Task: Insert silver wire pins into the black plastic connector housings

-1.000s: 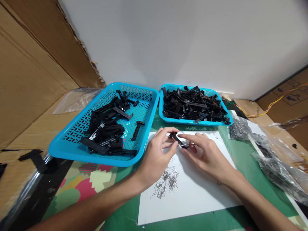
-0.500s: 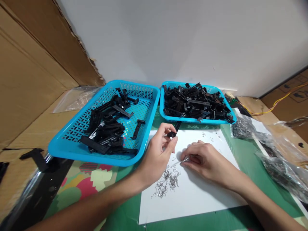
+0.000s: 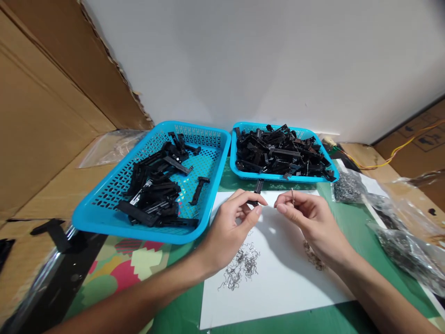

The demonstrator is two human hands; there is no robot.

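Component of narrow black plastic (image 3: pixel 258 186), gripped by the curled left hand (image 3: pixel 230 229), points its long axis forward toward the heaped blue plastic basket (image 3: pixel 253 175), while the right hand (image 3: pixel 318 221), just to its right, pinches what seems, slightly blurred, a thin metal rod (image 3: pixel 292 195)

Over a white sheet (image 3: pixel 278 292) on the green tabletop (image 3: pixel 181 301), the left hand (image 3: pixel 229 225) holds a black part (image 3: pixel 258 187), and the right hand (image 3: pixel 314 220), just beside it, pinches a thin metal piece (image 3: pixel 292 196). Bent wires (image 3: pixel 239 266) lie heaped nearby; behind, the right basket (image 3: pixel 278 176) is fuller than the left basket (image 3: pixel 139 232).
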